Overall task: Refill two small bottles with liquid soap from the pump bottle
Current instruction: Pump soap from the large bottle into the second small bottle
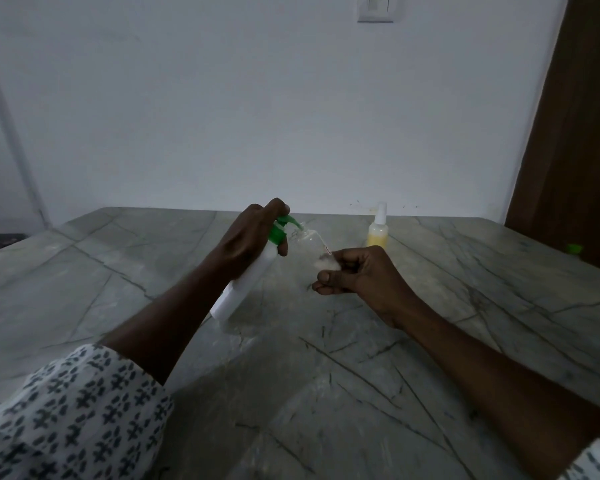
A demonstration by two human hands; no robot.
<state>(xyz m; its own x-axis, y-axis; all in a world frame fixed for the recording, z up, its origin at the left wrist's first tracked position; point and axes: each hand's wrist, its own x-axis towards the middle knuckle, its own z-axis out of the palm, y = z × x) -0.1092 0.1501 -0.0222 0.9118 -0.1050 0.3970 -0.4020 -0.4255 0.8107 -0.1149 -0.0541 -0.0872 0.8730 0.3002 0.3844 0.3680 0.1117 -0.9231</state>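
Note:
My left hand [253,233] grips a white pump bottle [245,284] with a green pump head [283,230]. The bottle is tilted, its base low toward me, and a finger lies over the top of the pump. The green spout touches the mouth of a small clear bottle [310,242], which my right hand [355,271] holds tilted toward the spout. A thin tube shows inside the clear bottle. Farther back on the right stands a second small bottle [378,230], upright, with yellow liquid and a white spray top.
Everything is over a grey marble table [326,358] against a white wall. A small green cap [574,248] lies near the table's right edge by a brown door. Patterned sleeves cover both of my upper forearms.

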